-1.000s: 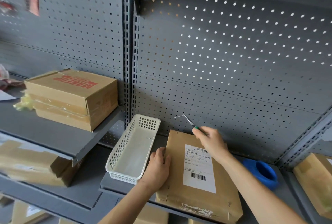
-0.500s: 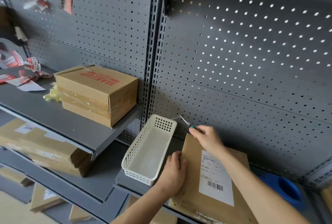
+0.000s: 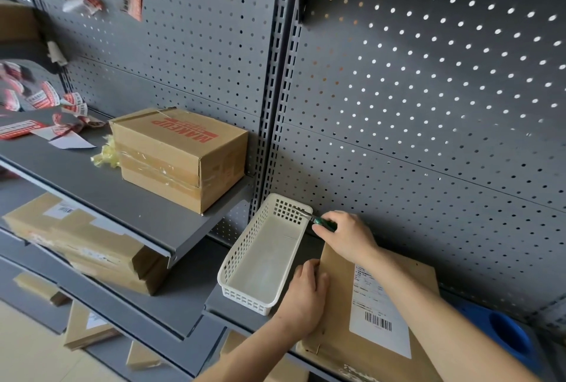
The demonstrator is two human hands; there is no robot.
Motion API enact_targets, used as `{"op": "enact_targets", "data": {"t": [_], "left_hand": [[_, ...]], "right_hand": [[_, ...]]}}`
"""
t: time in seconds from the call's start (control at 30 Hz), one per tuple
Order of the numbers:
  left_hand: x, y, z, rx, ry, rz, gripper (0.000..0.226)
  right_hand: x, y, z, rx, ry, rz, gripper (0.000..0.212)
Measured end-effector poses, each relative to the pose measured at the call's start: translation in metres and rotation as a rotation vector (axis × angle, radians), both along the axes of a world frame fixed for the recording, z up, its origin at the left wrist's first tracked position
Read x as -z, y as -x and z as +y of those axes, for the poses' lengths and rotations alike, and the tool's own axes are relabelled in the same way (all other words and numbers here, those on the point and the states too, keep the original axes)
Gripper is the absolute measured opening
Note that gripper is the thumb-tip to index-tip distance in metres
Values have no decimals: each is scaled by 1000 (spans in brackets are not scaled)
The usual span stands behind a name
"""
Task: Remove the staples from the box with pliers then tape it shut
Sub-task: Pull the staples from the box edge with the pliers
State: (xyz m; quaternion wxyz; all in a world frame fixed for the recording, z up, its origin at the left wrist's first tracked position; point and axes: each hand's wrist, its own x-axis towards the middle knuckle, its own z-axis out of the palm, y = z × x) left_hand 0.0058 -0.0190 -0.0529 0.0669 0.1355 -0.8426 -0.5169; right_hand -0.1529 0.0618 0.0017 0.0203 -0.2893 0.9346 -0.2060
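A flat brown cardboard box (image 3: 340, 329) with a white shipping label (image 3: 378, 314) lies on the grey shelf at the lower right. My left hand (image 3: 306, 299) rests on the box's left edge with the fingers laid over it. My right hand (image 3: 346, 236) grips the green-handled pliers (image 3: 318, 221), whose thin metal tips reach over the far end of the white basket (image 3: 245, 277). A thin staple lies on the basket floor (image 3: 291, 236).
A blue tape roll (image 3: 508, 335) sits on the shelf at the right, behind my right arm. A taped "MAKEUP" carton (image 3: 180, 158) stands on the higher shelf at the left. More boxes lie on the lower shelves. A perforated grey back panel (image 3: 428, 105) closes the rear.
My right hand has carried the pliers leftward from above the box's far end to the basket's far end. The view has swung left. My left hand has stayed on the box.
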Motion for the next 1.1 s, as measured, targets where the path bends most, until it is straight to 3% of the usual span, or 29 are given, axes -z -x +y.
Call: {"op": "enact_targets", "data": {"t": [0.73, 1.1], "left_hand": [[0, 2, 1, 19, -33, -58, 46], [7, 5, 1, -24, -186, -102, 44]], "right_hand": [[-2, -8, 10, 40, 58, 9, 37], [-8, -18, 44, 101, 102, 26, 41]]}}
